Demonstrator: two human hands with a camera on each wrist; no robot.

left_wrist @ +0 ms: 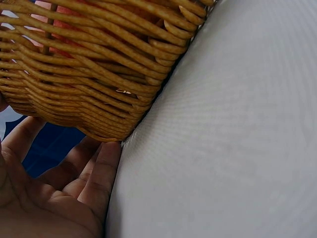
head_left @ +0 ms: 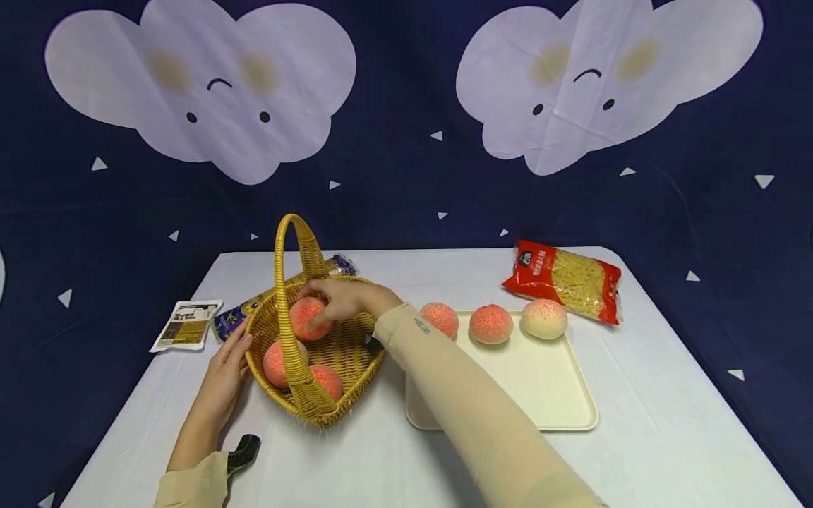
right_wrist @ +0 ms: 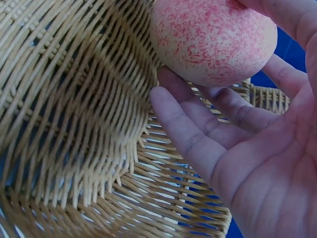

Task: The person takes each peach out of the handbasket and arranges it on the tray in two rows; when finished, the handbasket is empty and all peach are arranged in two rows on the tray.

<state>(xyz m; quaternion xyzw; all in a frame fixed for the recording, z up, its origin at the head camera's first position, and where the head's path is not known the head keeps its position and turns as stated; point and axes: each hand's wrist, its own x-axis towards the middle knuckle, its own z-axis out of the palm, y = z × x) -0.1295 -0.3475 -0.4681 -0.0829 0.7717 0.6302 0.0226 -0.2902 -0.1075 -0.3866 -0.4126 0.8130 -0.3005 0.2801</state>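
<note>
Fingers and thumb of the right hand [head_left: 343, 296] curl round a pink peach [head_left: 306, 321], holding it inside the yellow wicker basket [head_left: 351, 351], toward its far left side. From where I stand, I cannot tell whether this fruit touches the wicker. The left hand [head_left: 222, 375] rests against the basket's outer left wall, fingers extended and somewhat spread, just beside that held peach but on the other side of the weave. Two more peaches sit in the near left part of the basket, one left [head_left: 274, 365], one right [head_left: 327, 383]. Across to the right, three others line the far edge of a cream tray [head_left: 540, 388], with the right sleeve [head_left: 470, 402] crossing its left part. Beyond the tray lies a red pasta bag [head_left: 574, 281]; behind the basket, a blue packet [head_left: 238, 315], and left of that, a small white pouch [head_left: 187, 324].
</note>
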